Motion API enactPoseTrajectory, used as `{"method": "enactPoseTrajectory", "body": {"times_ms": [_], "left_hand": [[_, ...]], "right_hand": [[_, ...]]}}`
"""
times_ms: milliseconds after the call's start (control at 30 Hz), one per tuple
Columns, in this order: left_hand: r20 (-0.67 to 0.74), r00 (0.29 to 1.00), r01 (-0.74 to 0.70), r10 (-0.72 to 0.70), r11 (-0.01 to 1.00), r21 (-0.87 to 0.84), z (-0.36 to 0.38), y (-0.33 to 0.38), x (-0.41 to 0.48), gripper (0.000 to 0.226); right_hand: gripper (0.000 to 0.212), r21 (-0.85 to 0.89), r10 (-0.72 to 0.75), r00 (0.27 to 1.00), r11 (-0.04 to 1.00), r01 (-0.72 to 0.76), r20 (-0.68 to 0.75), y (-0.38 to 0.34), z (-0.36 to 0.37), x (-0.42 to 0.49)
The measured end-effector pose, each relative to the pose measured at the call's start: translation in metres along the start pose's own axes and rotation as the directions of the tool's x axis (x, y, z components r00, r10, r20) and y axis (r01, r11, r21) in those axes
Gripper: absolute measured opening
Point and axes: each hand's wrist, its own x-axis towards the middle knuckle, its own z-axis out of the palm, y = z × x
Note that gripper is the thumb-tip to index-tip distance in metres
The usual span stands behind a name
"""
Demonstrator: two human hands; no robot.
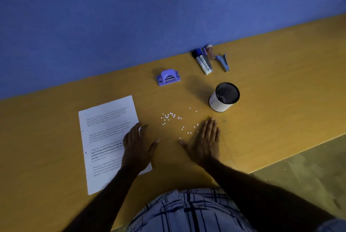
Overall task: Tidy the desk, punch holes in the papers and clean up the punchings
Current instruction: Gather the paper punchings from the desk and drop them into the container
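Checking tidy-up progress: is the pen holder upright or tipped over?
Upright: the pen holder stands on its base on the desk, open mouth up.

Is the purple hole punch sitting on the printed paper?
No, the hole punch stands on the bare desk, well apart from the printed paper.

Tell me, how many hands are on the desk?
2. The left hand rests on the right edge of the paper; the right hand lies flat on the desk beside the scattered punchings. None seem hidden.

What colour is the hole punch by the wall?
The hole punch is light purple with a metal base, seen in the head view.
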Motion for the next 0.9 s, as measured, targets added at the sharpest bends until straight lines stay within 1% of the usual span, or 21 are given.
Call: {"method": "enactPoseTrajectory", "body": {"times_ms": [67,133,300,367,500,667,767,900], "left_hand": [[0.002,1.000,-0.021,0.021,1.000,0.001,0.000,0.007,0.003,0.084],[0.014,0.999,-0.033,0.033,0.999,0.006,0.000,0.012,0.007,0.088],[0.055,0.998,-0.037,0.035,0.999,0.034,0.001,0.019,0.017,0.082],[0.066,0.997,-0.032,0.029,0.998,0.046,0.001,0.020,0.019,0.082],[0.061,0.998,-0.032,0.029,0.998,0.054,0.000,0.019,0.017,0.080],[0.021,1.000,-0.018,0.017,0.998,0.062,-0.005,0.005,0.013,0.075],[-0.002,1.000,0.001,-0.001,0.999,0.051,-0.008,-0.006,0.012,0.072],[0.025,0.999,0.021,-0.022,0.999,0.036,-0.006,-0.010,0.012,0.075]], "right_hand": [[0.129,-0.011,-0.056,0.998,0.998,0.056,0.006,0.002,0.001,0.002],[0.130,-0.006,-0.073,0.997,0.997,0.073,0.010,0.004,0.001,0.003],[0.129,-0.025,-0.094,0.995,0.995,0.095,0.017,0.004,0.000,0.002],[0.124,-0.017,-0.142,0.990,0.990,0.143,0.021,0.001,-0.001,0.003],[0.118,0.007,-0.294,0.951,0.955,0.295,0.097,-0.034,0.003,0.009],[0.110,0.062,-0.350,0.932,0.936,0.345,0.093,-0.069,0.009,0.019],[0.110,0.054,-0.341,0.937,0.940,0.338,0.071,-0.065,0.004,0.028],[0.102,0.065,-0.247,0.969,0.967,0.247,-0.010,-0.041,-0.010,0.045]]}}
